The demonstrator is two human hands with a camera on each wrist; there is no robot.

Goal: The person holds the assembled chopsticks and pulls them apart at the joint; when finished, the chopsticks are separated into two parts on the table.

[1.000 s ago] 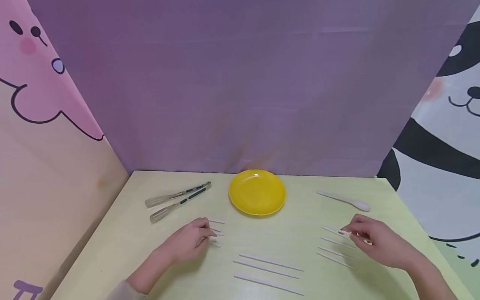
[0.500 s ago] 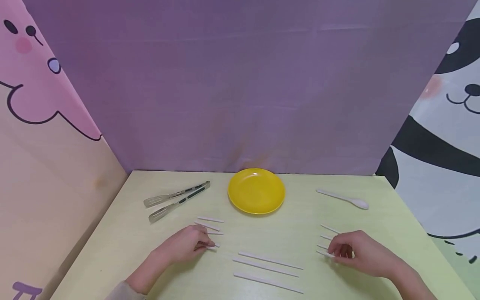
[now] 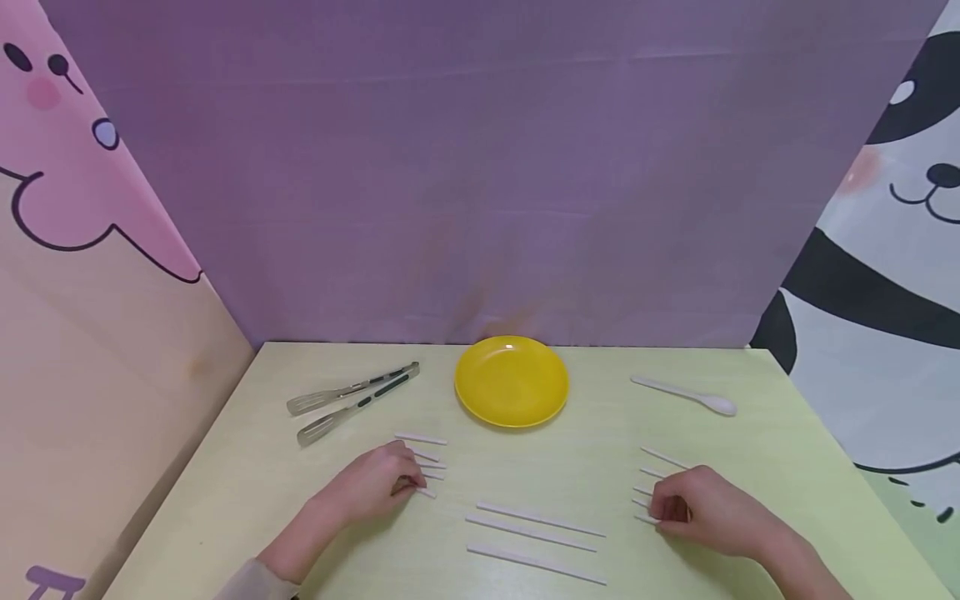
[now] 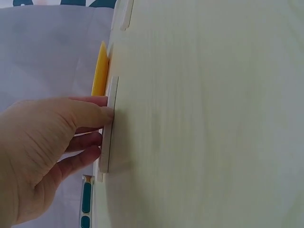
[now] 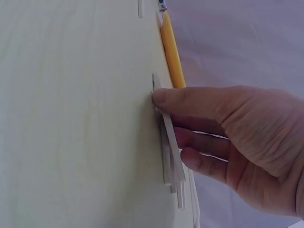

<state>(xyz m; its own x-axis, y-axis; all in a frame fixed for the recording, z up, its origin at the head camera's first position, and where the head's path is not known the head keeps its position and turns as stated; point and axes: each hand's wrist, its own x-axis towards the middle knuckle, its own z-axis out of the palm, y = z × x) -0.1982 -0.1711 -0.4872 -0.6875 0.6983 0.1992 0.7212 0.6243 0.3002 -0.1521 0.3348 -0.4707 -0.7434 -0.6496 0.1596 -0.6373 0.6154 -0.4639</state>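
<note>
While hands pinch sticks | long axes: crosswise | left ends: farther away

Head view: I read even, soft light; small glint on yellow plate, diffuse shadows below left hand and right hand. My wrist views look dimmer.

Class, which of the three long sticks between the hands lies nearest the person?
The lowest stick in the head view; the middle stick and top stick both lie farther away.

Booth-like setting: pale table, purple backdrop, cartoon-printed walls left and right
</note>
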